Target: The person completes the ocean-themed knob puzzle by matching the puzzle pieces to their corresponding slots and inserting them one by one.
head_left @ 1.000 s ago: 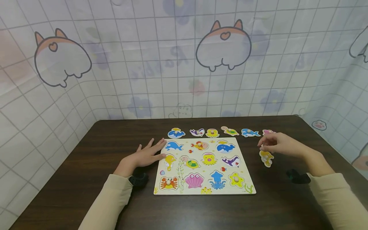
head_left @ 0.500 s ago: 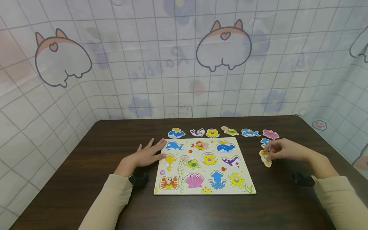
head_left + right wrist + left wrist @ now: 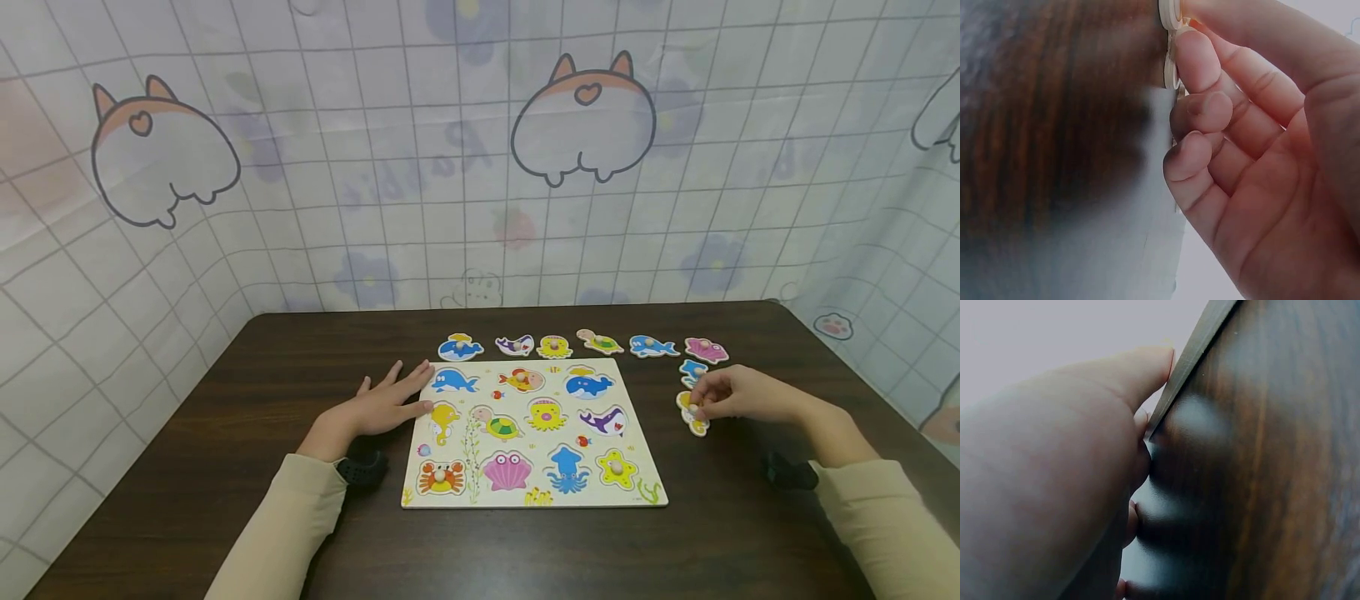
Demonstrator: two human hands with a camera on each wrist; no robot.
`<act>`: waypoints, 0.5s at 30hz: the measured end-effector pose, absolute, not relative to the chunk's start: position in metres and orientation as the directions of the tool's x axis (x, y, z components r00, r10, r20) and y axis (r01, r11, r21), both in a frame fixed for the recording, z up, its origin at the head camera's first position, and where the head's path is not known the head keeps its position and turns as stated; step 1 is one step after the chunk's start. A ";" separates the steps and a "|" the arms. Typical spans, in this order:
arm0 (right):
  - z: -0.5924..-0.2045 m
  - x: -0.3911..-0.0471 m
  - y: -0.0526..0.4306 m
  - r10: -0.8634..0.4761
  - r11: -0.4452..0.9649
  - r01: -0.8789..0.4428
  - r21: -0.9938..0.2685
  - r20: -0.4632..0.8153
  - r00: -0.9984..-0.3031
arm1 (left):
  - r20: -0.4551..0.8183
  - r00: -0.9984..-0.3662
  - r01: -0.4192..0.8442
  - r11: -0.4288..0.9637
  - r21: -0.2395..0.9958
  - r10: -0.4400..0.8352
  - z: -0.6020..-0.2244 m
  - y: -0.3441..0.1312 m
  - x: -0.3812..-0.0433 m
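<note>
In the head view my left hand (image 3: pixel 382 408) lies with straight, spread fingers, its thumb and fingertips touching the left edge of a peg puzzle board (image 3: pixel 534 492). The left wrist view has that hand beside the board's edge (image 3: pixel 1194 359). At right, my right hand (image 3: pixel 738 392) pinches a yellow seahorse puzzle piece (image 3: pixel 697 427) with thumb and index finger; its knob is hidden by the fingertips. The piece lies on the table. In the right wrist view the remaining fingers (image 3: pixel 1197 119) are curled beside the edge of a puzzle piece (image 3: pixel 1171 12).
A blue squid piece (image 3: pixel 692 371) sits just beyond the seahorse. Along the board's far side lie a pink shell (image 3: pixel 707 350), a blue dolphin (image 3: pixel 652 347), a turtle (image 3: pixel 600 342) and several more pieces. A crab (image 3: pixel 440 478) and a starfish (image 3: pixel 617 469) with knobs sit in the board.
My right hand has moved slightly toward me and down onto the seahorse piece, uncovering the squid and shell pieces. The left hand and board have stayed put.
</note>
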State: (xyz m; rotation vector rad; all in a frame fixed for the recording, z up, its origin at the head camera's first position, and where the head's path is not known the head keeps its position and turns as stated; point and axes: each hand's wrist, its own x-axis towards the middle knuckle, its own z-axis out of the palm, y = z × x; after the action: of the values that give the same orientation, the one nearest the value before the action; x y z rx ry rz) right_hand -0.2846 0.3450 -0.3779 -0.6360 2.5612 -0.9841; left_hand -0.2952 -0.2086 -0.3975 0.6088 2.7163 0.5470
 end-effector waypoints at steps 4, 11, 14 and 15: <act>-0.378 -0.284 0.344 -0.511 0.676 -0.308 -0.669 -0.125 -0.851 | -0.206 -0.865 0.342 0.838 0.425 0.458 -0.397 -0.208 -0.295; -0.377 -0.283 0.338 -0.502 0.704 -0.338 -0.625 -0.101 -0.859 | -0.204 -0.868 0.339 0.840 0.423 0.453 -0.397 -0.208 -0.294; -0.375 -0.283 0.335 -0.499 0.714 -0.353 -0.605 -0.085 -0.863 | -0.205 -0.867 0.340 0.840 0.422 0.454 -0.398 -0.208 -0.295; -0.374 -0.283 0.334 -0.495 0.718 -0.355 -0.599 -0.080 -0.865 | -0.206 -0.866 0.341 0.840 0.422 0.455 -0.398 -0.208 -0.295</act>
State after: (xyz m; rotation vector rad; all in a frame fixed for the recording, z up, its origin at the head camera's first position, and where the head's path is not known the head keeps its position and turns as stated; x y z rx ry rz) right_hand -0.2833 0.3338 -0.3742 -0.6768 2.6894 -0.8665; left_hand -0.2948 -0.2083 -0.3976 0.6033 2.7206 0.5440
